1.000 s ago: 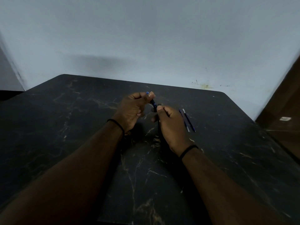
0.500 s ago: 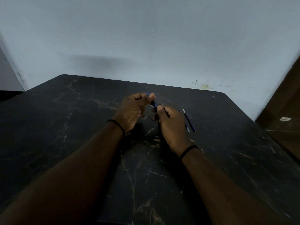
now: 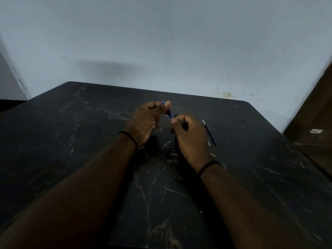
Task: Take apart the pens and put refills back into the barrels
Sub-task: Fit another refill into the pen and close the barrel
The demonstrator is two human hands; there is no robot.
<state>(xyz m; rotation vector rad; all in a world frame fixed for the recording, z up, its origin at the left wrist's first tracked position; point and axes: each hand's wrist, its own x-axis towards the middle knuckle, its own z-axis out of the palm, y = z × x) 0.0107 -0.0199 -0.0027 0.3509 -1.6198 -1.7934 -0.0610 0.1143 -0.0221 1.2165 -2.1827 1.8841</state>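
Slightly more of the blue pen (image 3: 169, 115) is exposed between the hands than before. It is gripped by the left hand (image 3: 148, 121) and pinched by the right hand (image 3: 188, 139) above the desk (image 3: 71, 141).

Right hand (image 3: 190, 139) drawn slightly away from the left hand (image 3: 149, 121), exposing more of the blue pen barrel (image 3: 169, 114) between the two grips; a thin pale refill (image 3: 183, 122) now shows at the right fingers.

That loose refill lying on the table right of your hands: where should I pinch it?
Pinch the refill mid-length, from above, with the right hand. It lies flat and thin on the table, running away from you, so fingers close across it from left and right.
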